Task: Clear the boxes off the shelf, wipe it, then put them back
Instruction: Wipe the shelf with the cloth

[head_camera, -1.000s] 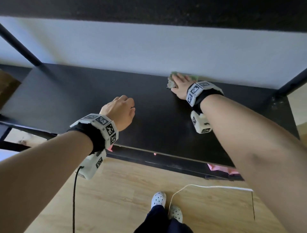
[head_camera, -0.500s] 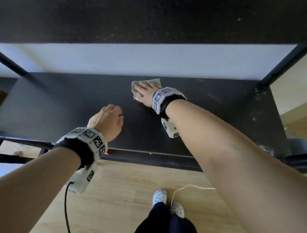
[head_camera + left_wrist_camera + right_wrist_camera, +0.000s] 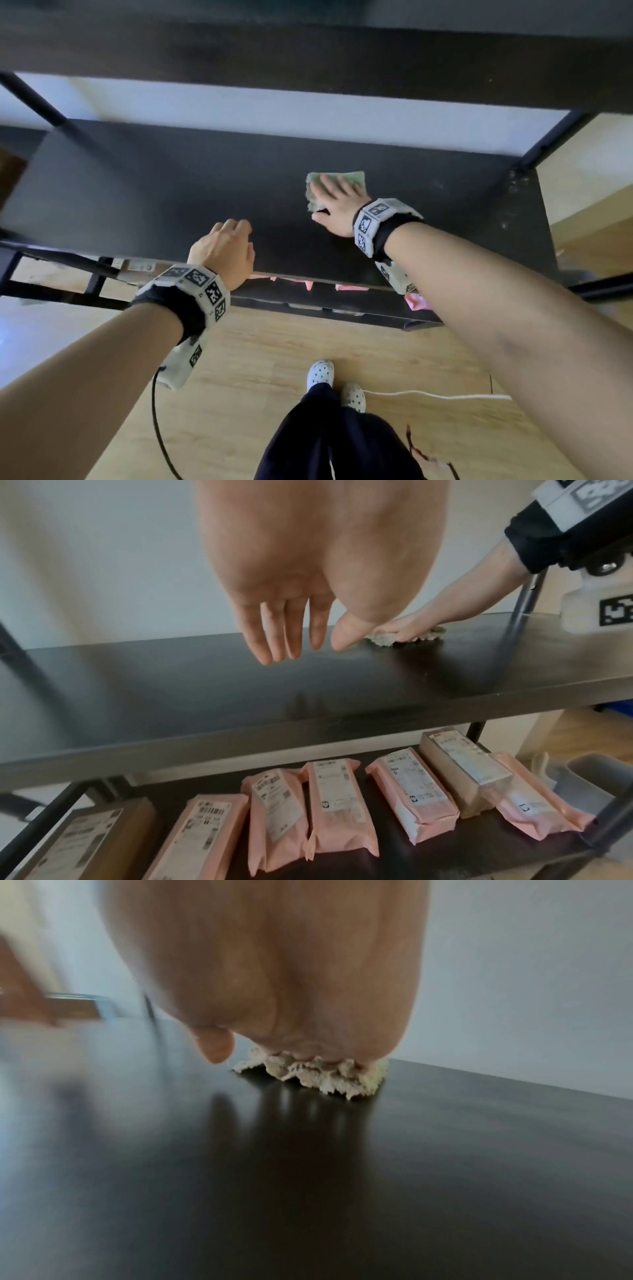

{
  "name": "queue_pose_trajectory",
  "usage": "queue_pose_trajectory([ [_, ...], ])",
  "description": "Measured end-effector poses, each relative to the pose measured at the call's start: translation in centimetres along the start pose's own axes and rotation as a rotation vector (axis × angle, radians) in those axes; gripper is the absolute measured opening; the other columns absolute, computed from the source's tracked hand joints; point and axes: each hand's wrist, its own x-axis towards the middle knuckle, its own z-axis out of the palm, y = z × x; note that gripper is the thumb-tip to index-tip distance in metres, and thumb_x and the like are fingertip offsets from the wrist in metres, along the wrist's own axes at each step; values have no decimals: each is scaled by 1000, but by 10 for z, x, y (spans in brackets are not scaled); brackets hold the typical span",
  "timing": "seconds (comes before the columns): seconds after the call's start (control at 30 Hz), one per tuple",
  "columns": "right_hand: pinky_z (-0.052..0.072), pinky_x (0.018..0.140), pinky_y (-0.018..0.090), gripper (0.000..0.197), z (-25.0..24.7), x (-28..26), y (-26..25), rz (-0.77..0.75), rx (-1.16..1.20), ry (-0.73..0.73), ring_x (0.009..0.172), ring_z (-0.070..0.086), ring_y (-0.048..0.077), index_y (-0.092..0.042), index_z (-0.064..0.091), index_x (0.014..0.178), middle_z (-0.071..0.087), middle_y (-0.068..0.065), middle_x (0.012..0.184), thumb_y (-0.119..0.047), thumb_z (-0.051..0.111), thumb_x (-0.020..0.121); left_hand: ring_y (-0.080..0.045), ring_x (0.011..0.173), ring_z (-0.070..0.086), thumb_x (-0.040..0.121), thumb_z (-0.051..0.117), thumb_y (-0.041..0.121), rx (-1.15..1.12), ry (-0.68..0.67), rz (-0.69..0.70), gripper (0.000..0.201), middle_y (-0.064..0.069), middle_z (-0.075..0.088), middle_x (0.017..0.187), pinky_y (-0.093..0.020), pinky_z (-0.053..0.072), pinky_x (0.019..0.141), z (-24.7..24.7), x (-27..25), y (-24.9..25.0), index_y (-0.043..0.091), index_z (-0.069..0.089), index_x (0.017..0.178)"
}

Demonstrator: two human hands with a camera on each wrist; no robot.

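The black shelf carries no boxes. A greenish cloth lies right of its middle, a little short of the back edge. My right hand presses flat on the cloth with straight, spread fingers. From the right wrist, the cloth is bunched under the palm. Just above the shelf's front edge hovers my left hand; its fingers hang loose and hold nothing. Several pink parcels and brown boxes lie in a row on the lower shelf.
Another dark shelf board runs close overhead. Black posts stand at the corners, with a white wall behind. A white cable lies on the wooden floor by my feet. A grey bin sits to the right, below.
My right hand has slid the cloth from the back edge by the wall a little toward the front. The left hand stays above the front edge.
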Motion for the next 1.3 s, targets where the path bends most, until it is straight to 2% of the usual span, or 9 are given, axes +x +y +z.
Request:
queue_pose_trajectory([
  [0.13,-5,120,46,61,36,-25,-90,-319,-147,-63,147,-12,22,-30,-5,151,-10,-5,160,-44,25,99,-24,117,49,95,40,22,-64,13,-55,32,-6,55,123,-41,47,86,5,-19,-8,12,48,124],
  [0.23,-3,120,44,56,34,-30,-91,-345,-140,-79,148,-8,21,-30,1,151,-6,-6,160,-42,22,101,-24,115,49,95,40,22,-90,12,-45,31,-6,55,121,-40,46,83,12,-27,-10,12,47,123],
  [0.4,4,119,47,62,5,-27,15,26,-9,-22,148,0,29,-22,6,152,-1,3,161,-50,10,97,-23,113,51,95,40,22,-119,19,-10,29,-5,56,120,-38,48,81,12,-26,-15,12,50,120],
  [0.53,-1,120,45,60,4,-65,54,224,50,-93,148,-7,26,-26,-3,151,-11,-1,160,-43,24,101,-24,114,50,95,41,21,-111,10,1,29,-6,55,120,-39,50,81,11,-24,-23,10,50,120],
  [0.77,-8,117,41,61,50,-64,-78,-145,-48,-47,147,-11,23,-29,-2,151,-9,-3,160,-45,26,100,-23,114,49,95,39,21,-93,-22,52,27,-4,54,122,-39,47,82,14,-8,-20,12,50,118],
  [0.87,-7,118,38,56,57,-68,-85,-202,12,-40,148,-9,19,-28,1,151,-5,-5,160,-40,24,101,-24,112,50,95,39,20,-110,-10,100,26,-4,55,119,-40,46,81,11,0,-8,11,51,115],
  [0.93,-3,119,38,54,53,-76,-56,-104,55,21,148,-6,19,-28,2,151,-4,-5,161,-38,22,102,-24,112,50,94,40,19,-111,0,144,27,-5,55,120,-41,47,82,9,4,0,11,51,117],
  [1.13,3,120,42,61,65,-150,70,521,288,181,149,-1,24,-22,7,152,-2,-1,161,-39,33,99,-22,112,51,95,40,19,-114,-13,287,29,-4,56,122,-37,46,83,16,9,40,11,50,120],
  [1.3,-7,117,36,65,88,-167,30,437,253,149,148,-10,22,-27,-8,151,-11,-4,160,-44,29,99,-21,112,51,95,39,20,-115,-46,364,30,-4,55,122,-41,51,84,25,7,83,12,50,122],
])
